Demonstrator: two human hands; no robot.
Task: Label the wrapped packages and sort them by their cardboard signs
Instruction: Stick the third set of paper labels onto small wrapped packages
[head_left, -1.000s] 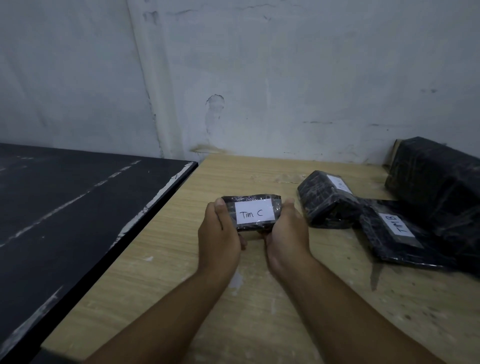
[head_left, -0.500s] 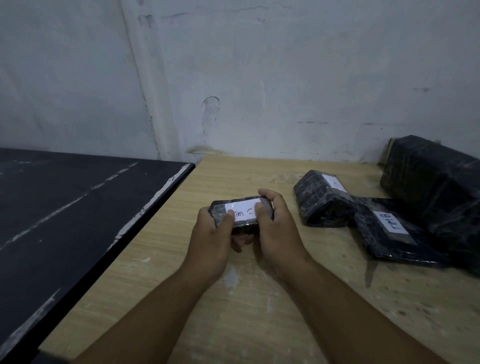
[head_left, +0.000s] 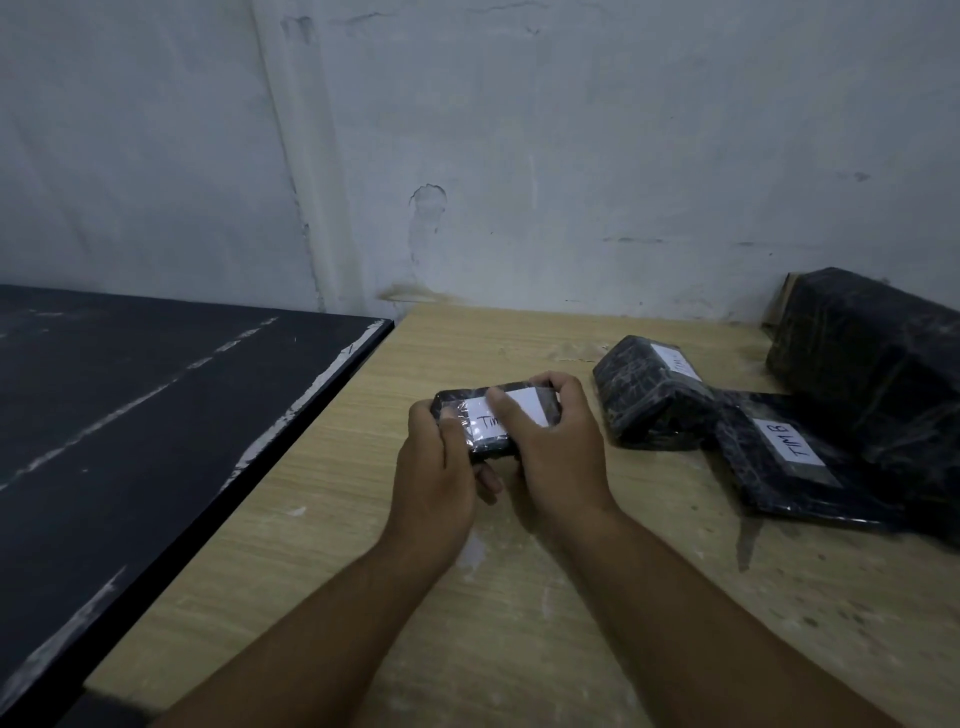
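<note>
Lighting is dim and even, with a cool grey-blue cast over the wall (head_left: 571, 130); I cannot tell its source. There are no hard shadows, only a soft dark patch under my right hand (head_left: 556, 457) on the wooden table (head_left: 363, 545). The package (head_left: 492, 448) I hold shows a faint sheen on its wrap, and its white label (head_left: 527, 405) is the brightest area. Detail is soft and grainy. The large black bundle (head_left: 872, 374) loses texture in shade. Wide-angle bending curves the wall seam (head_left: 291, 171).
</note>
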